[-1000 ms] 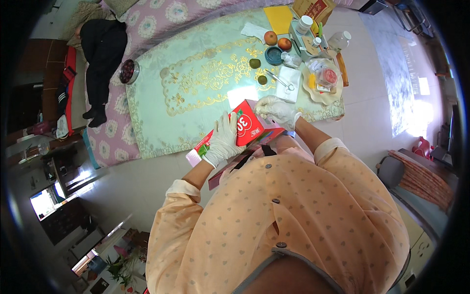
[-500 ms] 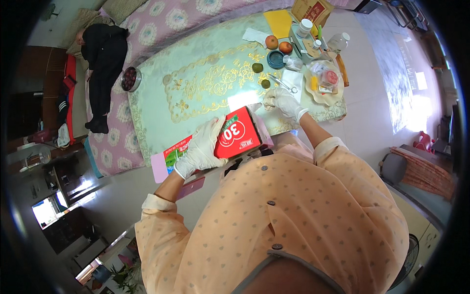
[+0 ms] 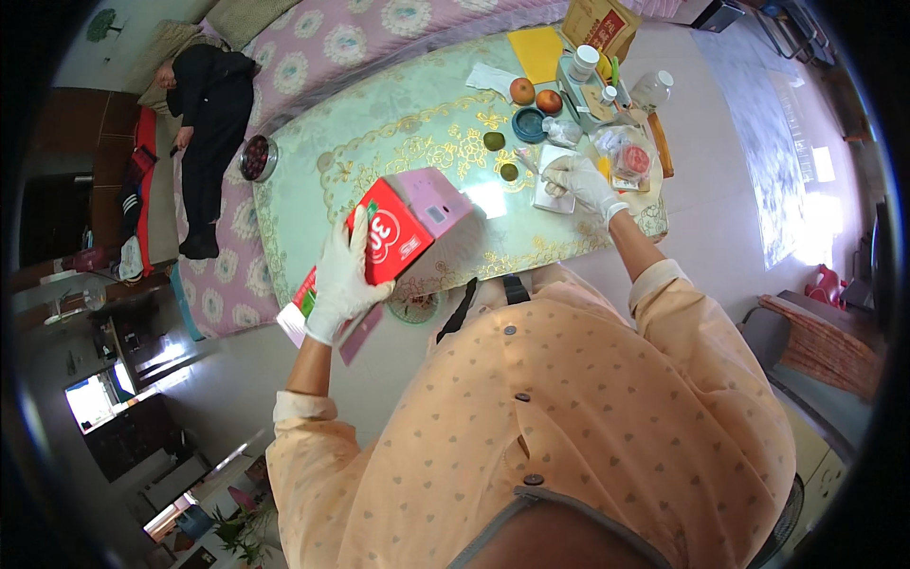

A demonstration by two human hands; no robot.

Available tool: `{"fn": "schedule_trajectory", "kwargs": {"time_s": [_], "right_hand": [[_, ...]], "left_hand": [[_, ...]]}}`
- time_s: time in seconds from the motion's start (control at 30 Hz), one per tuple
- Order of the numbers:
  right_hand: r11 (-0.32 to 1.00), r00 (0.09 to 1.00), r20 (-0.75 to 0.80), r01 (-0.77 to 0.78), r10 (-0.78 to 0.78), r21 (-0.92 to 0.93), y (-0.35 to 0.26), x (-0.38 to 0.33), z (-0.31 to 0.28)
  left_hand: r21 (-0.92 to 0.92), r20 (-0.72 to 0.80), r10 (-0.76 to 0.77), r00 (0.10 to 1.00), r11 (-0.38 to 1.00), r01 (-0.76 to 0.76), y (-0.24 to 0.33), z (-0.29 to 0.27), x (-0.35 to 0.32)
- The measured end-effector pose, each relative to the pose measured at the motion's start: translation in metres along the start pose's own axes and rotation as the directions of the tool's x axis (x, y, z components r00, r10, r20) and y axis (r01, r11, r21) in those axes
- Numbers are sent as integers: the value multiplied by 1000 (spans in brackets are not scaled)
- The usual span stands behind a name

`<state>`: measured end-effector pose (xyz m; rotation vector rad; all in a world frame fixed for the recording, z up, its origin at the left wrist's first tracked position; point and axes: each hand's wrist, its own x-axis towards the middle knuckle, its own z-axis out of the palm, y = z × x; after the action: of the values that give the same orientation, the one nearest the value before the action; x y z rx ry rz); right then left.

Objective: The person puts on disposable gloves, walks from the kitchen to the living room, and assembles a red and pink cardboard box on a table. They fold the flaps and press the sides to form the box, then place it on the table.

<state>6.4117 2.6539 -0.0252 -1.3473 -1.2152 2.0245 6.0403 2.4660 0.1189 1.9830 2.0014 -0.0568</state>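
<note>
My left hand (image 3: 343, 280), in a white glove, grips a red and pink cardboard box (image 3: 403, 223) at the table's near edge. The box is tilted, and its loose flaps stick out near my left wrist. My right hand (image 3: 580, 185), gloved too, is over a white sheet (image 3: 550, 202) at the table's right part, its fingers curled. Whatever the fingers hold is hidden. Scissors (image 3: 527, 159) lie beside these fingers, with the handles covered by the hand. Two green round fruits (image 3: 494, 141) lie farther left.
The table has a green, gold-patterned cover (image 3: 379, 142). Two apples (image 3: 522, 91), a blue-green bowl (image 3: 531, 123), a white bottle (image 3: 585, 62) and a clear jar (image 3: 654, 87) stand at far right. A bowl of dark red fruit (image 3: 257, 157) is at left. A person (image 3: 213, 123) lies on the sofa.
My left hand has moved left with the box, which has turned and shows more of its pink side. My right hand has gone right, from the table's near edge onto the white sheet.
</note>
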Motion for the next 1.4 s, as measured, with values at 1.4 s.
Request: {"fn": "schedule_trajectory", "kwargs": {"time_s": [1.4], "right_hand": [[862, 837, 546, 308, -45, -402, 22, -45, 110]], "left_hand": [[-962, 200, -682, 704, -272, 9, 103, 134, -34]]}}
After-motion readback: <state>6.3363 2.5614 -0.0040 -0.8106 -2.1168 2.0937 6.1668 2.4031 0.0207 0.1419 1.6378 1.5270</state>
